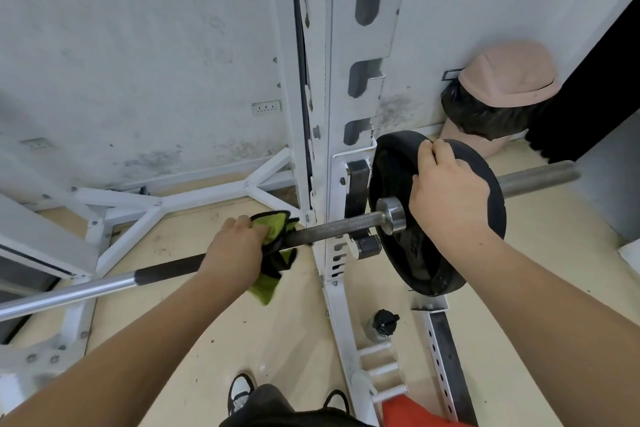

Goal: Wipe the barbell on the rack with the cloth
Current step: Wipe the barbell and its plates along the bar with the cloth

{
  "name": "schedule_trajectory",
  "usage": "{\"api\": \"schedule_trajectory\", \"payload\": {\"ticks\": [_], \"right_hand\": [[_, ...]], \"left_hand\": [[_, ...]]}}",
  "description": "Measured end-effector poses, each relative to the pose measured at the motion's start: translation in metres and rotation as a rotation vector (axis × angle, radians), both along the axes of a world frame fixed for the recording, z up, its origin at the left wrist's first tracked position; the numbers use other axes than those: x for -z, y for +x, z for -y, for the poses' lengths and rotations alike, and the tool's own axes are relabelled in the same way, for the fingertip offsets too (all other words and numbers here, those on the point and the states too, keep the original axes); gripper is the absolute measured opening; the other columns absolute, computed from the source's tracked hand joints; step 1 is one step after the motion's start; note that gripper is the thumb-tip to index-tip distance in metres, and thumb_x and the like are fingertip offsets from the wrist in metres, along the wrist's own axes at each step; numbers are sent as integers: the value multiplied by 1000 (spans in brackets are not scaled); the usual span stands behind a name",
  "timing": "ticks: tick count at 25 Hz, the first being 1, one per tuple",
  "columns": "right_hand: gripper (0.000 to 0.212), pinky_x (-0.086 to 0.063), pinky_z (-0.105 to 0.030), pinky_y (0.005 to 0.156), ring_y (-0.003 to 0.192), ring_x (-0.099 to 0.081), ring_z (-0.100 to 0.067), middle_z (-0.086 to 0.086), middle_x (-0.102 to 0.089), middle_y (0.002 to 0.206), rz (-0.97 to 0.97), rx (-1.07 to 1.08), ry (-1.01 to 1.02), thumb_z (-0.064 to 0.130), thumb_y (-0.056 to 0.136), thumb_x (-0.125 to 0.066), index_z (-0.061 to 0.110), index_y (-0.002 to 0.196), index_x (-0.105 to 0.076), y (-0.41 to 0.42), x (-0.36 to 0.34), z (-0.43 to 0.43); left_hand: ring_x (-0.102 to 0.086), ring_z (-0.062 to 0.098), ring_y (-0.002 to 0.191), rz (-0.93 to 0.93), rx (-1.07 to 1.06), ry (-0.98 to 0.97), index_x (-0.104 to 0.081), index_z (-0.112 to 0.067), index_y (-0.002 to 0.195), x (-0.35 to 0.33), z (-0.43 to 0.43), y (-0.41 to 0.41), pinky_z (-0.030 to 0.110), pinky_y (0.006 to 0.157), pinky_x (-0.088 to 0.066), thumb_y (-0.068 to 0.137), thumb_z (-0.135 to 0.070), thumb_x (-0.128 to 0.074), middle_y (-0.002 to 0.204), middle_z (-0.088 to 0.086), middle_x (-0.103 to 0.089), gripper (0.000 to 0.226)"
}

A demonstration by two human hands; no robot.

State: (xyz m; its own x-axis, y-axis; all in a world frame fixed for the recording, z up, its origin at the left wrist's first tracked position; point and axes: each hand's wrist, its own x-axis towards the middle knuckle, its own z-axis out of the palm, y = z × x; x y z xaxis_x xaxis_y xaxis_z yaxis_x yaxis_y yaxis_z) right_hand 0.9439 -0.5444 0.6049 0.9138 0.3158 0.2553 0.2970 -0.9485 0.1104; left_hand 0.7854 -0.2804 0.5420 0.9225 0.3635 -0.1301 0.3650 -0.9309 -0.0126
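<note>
Centre of the frame: the left grip is clenched round a green and black cloth, which is wrapped over the barbell. A loose tail of the cloth hangs below the bar. To the right, the right grip holds a black plate loaded on the barbell, fingers curled over the plate's upper rim and palm flat on its face.

The barbell runs from the lower left edge, where it is bright chrome, up through the centre to the middle right, where its bare end sticks out past the plate. It lies in a hook of the white rack, whose post rises up the centre of the frame with a row of notched hooks along its right side.

A dark-capped bottle stands on the tan floor by the rack's foot, lower centre. At the bottom edge are two black and white shoes. In the upper right, a pink bin with a black liner stands against the stained white wall.
</note>
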Motion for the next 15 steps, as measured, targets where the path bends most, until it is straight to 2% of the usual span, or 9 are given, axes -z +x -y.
{"api": "schedule_trajectory", "payload": {"ticks": [2, 5, 7, 8, 10, 13, 15], "right_hand": [[65, -28, -30, 51, 87, -62, -34, -15, -55, 136, 4, 7, 14, 15, 87, -70, 2, 145, -46, -1, 0, -2], [67, -28, -30, 52, 90, -62, -35, -16, -54, 137, 17, 3, 6, 15, 87, -71, 1, 146, -45, -1, -1, -3], [67, -28, -30, 52, 90, -62, -36, -16, -55, 136, 16, -4, -12, 14, 86, -71, 1, 146, -45, 0, 0, -4], [66, -29, -30, 52, 91, -62, -36, -17, -55, 137, 14, -6, -13, 15, 87, -71, 1, 146, -44, 1, 1, -4], [65, -32, -31, 53, 94, -62, -37, -16, -53, 139, 32, -18, -6, 17, 90, -68, 2, 148, -43, 4, 1, -3], [67, -34, -32, 54, 98, -62, -36, -16, -50, 143, 47, -12, -10, 19, 90, -68, 3, 150, -40, 3, -2, -3], [70, -35, -32, 54, 101, -62, -36, -16, -49, 145, 37, 9, -7, 20, 89, -69, 2, 150, -39, 1, 0, -4]], "left_hand": [[-48, 26, 101, 49, -69, -63, -66, -21, 116, -1, 12, 6, 32, 77, -40, 89, -7, -54, 108, 5, -58, 33], [-55, 31, 104, 211, -70, -377, -69, -24, 125, 2, 56, 33, 27, 81, -41, 89, 1, -52, 114, 11, -64, 47], [-51, 30, 115, 237, 14, -486, -61, -28, 140, 6, 67, 38, 28, 95, -42, 93, 1, -53, 128, 9, -60, 56], [-47, 28, 119, 212, 88, -443, -56, -30, 145, 10, 62, 35, 32, 100, -43, 93, 1, -54, 135, 4, -57, 61], [-44, 26, 117, 161, 171, -315, -53, -35, 145, 18, 40, 15, 39, 93, -50, 89, 1, -54, 136, -1, -55, 66], [-50, 29, 96, 219, 107, -156, -67, -27, 130, 26, 7, -18, 40, 68, -54, 79, 3, -61, 104, 1, -63, 59], [-50, 28, 88, 214, 81, -123, -73, -20, 117, 30, 11, -11, 38, 64, -50, 74, 4, -68, 92, 1, -64, 49]]}}
